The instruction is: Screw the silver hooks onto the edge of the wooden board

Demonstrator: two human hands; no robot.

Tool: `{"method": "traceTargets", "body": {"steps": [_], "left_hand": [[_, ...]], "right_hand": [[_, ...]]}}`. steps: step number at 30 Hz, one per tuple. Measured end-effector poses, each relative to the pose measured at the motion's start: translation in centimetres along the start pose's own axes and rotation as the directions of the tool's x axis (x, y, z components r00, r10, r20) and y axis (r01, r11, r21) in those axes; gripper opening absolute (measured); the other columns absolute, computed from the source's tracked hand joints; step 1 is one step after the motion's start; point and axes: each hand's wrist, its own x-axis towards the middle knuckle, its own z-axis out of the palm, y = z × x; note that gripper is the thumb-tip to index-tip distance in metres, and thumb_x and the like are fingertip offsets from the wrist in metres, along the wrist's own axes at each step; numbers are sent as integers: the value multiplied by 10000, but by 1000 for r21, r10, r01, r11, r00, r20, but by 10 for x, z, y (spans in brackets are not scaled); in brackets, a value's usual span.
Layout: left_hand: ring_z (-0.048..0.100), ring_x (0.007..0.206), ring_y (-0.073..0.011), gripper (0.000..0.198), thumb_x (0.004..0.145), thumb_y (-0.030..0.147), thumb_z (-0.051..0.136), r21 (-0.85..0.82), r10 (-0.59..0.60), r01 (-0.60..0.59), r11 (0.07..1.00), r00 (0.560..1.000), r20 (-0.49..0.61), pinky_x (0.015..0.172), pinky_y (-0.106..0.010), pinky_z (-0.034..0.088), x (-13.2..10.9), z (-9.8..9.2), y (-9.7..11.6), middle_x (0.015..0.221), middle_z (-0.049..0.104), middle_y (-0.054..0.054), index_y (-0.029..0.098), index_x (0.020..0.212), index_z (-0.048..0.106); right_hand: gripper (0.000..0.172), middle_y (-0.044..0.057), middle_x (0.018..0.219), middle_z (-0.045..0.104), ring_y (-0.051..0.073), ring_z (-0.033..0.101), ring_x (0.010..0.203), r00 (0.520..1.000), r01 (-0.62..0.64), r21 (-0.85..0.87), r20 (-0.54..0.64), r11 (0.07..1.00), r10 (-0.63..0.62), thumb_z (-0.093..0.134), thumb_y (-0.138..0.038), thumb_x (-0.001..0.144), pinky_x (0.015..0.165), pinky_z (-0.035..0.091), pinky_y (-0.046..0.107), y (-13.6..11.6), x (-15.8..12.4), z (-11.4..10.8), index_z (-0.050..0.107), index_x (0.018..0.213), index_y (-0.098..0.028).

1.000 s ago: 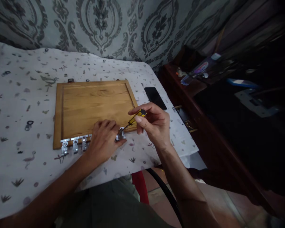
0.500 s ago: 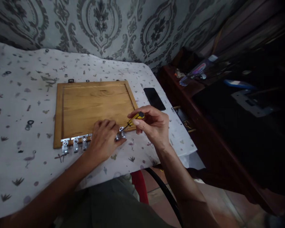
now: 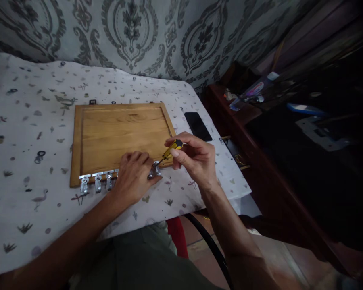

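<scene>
A framed wooden panel (image 3: 124, 133) lies flat on the table, with several shiny metal clips (image 3: 98, 182) in a row along its near edge. My right hand (image 3: 196, 157) pinches a small yellow and black screwdriver (image 3: 172, 150), tilted, its tip down at the rightmost clip (image 3: 155, 170). My left hand (image 3: 134, 175) rests over the panel's near edge, fingers on the wood and thumb beside that same clip, holding it against the panel. Part of the row of clips is hidden under the left hand.
A black phone (image 3: 198, 126) lies right of the panel on the patterned tablecloth (image 3: 27, 161). Beyond the table's right edge stands dark red furniture (image 3: 245, 133) bearing a clear plastic bottle (image 3: 254, 92). A patterned curtain (image 3: 157, 40) hangs behind.
The view has shifted slightly, so the panel appears a little further right. The screwdriver's handle stands a bit steeper in my right hand; its tip stays at the clip.
</scene>
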Motion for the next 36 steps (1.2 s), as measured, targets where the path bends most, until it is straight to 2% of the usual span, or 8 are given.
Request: {"method": "traceTargets", "body": {"steps": [5, 11, 14, 18, 22, 29, 36], "left_hand": [[611, 1078, -316, 306, 890, 432, 757, -15, -10, 10, 1000, 1000, -6, 931, -474, 428, -1, 2, 0, 1065, 709, -92, 174, 1044, 700], [604, 1081, -315, 312, 896, 441, 749, -2, -6, 6, 1000, 1000, -16, 934, -470, 419, -1, 2, 0, 1061, 701, -91, 174, 1047, 694], [608, 1066, -317, 325, 886, 440, 761, 5, -7, 7, 1000, 1000, -3, 917, -469, 424, -1, 2, 0, 1043, 701, -93, 165, 1047, 697], [607, 1052, -305, 290, 883, 432, 765, 0, -8, 8, 1000, 1000, -30, 908, -458, 420, -1, 3, 0, 1039, 705, -81, 192, 1031, 697], [605, 1050, -309, 313, 884, 442, 760, -7, -9, 9, 1000, 999, -32, 910, -467, 424, -2, 4, 0, 1039, 701, -87, 178, 1040, 700], [601, 1063, -317, 304, 884, 438, 759, -15, -6, 5, 1000, 1000, -23, 926, -482, 429, -1, 4, 0, 1056, 697, -91, 174, 1023, 703], [610, 1063, -329, 338, 872, 443, 773, -8, -12, 12, 1000, 1000, -8, 920, -488, 440, -1, 1, 1, 1045, 699, -101, 148, 1025, 712]], "right_hand": [[339, -4, 834, 781, 37, 528, 429, 998, -51, 25, -32, 998, 52, 893, -434, 729, 386, 484, 174, 1, 2, 3, 662, 816, -201], [348, -4, 915, 783, 52, 591, 476, 997, -74, 29, 35, 997, 73, 828, -447, 815, 472, 563, 214, 2, 0, -2, 748, 1090, -250], [263, -8, 875, 777, 43, 566, 456, 998, -55, 38, 16, 998, 54, 853, -408, 792, 448, 540, 198, 0, 0, -2, 773, 969, -230], [300, 0, 821, 773, 60, 564, 472, 998, -49, 13, -28, 999, 50, 897, -421, 727, 415, 511, 188, -1, 0, 2, 712, 812, -202], [313, 4, 812, 761, 76, 583, 496, 998, -13, -29, -63, 999, 11, 875, -447, 750, 429, 526, 207, 1, -2, 5, 686, 815, -207], [315, -14, 792, 747, 59, 536, 417, 962, 80, -65, -255, 995, -94, 834, -486, 797, 396, 493, 217, 3, -4, 4, 651, 824, -231], [268, -22, 794, 736, 51, 554, 421, 973, 68, -23, -217, 997, -71, 844, -423, 802, 398, 488, 205, 5, -3, 5, 666, 826, -225]]}}
